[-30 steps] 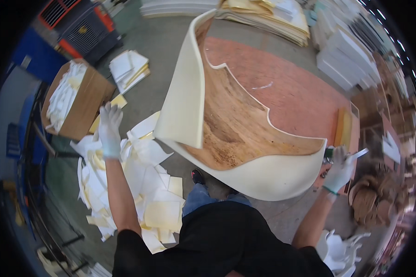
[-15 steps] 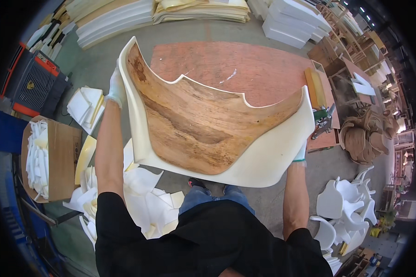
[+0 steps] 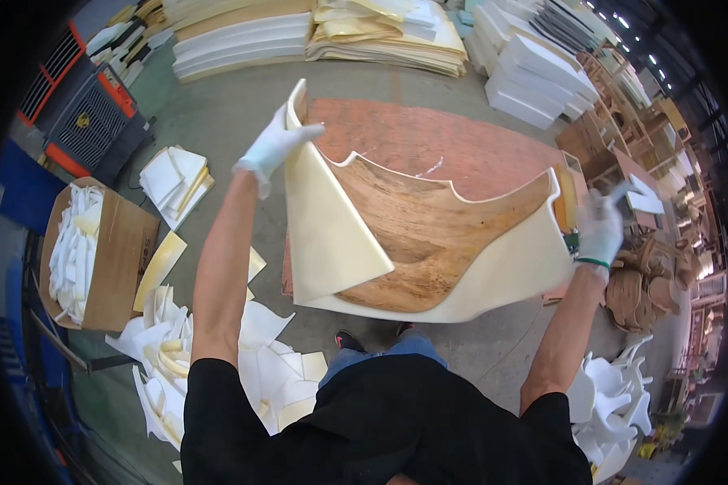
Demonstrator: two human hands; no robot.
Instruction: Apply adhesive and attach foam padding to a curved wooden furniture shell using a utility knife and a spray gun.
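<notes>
A curved plywood shell [image 3: 412, 234] with brown wood grain stands in front of me, with cream-white foam sheet wrapped around its outside and edges. On its left side a foam flap [image 3: 332, 234] lies folded over the wood face. My left hand [image 3: 277, 149], in a white glove, is closed on the foam at the upper left edge, thumb stretched over it. My right hand [image 3: 600, 228], in a white glove with a green cuff, is beside the shell's right end, apart from it. It is blurred, its fingers look spread, and I see nothing held.
A reddish board [image 3: 429, 133] lies beyond the shell. To the left are a cardboard box [image 3: 129, 255] of white scraps, loose foam pieces [image 3: 267, 364] and a black-orange machine [image 3: 97, 121]. White moulded pieces [image 3: 615, 396] and brown curved wooden pieces [image 3: 643, 283] are piled at right.
The left foam flap has come over the wood face. My left hand has moved right, onto the upper edge. My right hand has come off the shell's right end, moving up and outward.
</notes>
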